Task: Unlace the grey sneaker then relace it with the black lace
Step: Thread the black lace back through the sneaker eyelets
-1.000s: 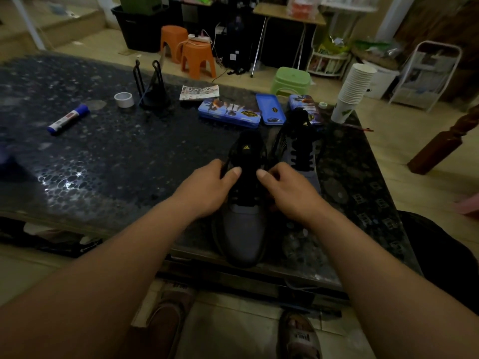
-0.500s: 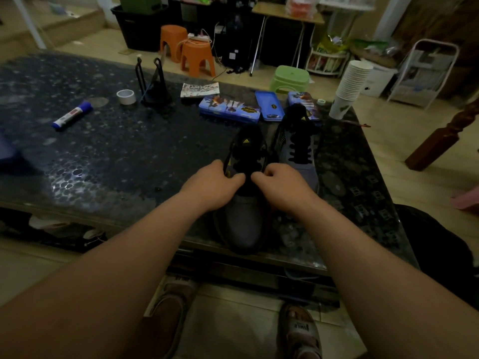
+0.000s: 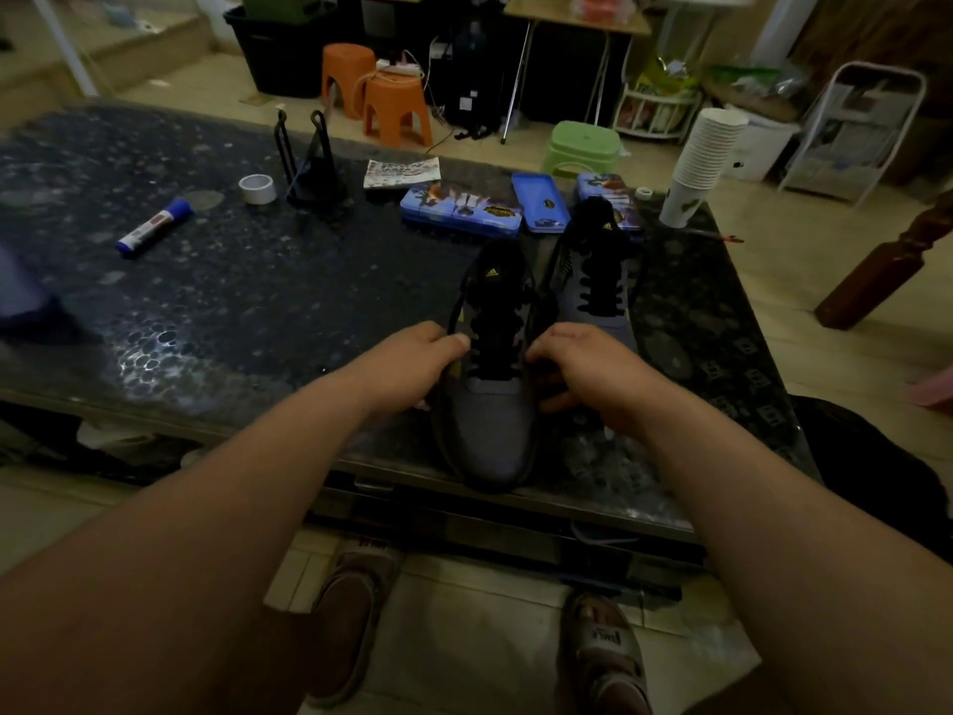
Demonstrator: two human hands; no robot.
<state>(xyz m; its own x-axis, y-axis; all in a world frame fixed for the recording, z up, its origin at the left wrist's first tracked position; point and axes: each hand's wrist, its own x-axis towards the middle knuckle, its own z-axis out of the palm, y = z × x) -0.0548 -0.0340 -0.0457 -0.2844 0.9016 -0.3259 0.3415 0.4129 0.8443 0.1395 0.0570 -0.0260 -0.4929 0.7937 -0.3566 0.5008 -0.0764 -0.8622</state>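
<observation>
A grey sneaker stands on the dark table, toe toward me at the near edge. Black lace crosses its eyelets up to a black tongue with a yellow logo. My left hand grips the sneaker's left side, fingers curled at the lace rows. My right hand is curled against the right side, pinching the lace near the lowest eyelets. A second grey sneaker with black lacing stands just behind and to the right.
Blue tins lie beyond the shoes, with a stack of paper cups at the far right corner. A marker, a tape roll and a black stand sit to the left. Stools stand on the floor behind.
Both hands have moved apart from the middle of the lacing to the two sides of the sneaker, uncovering the lace rows between them.
</observation>
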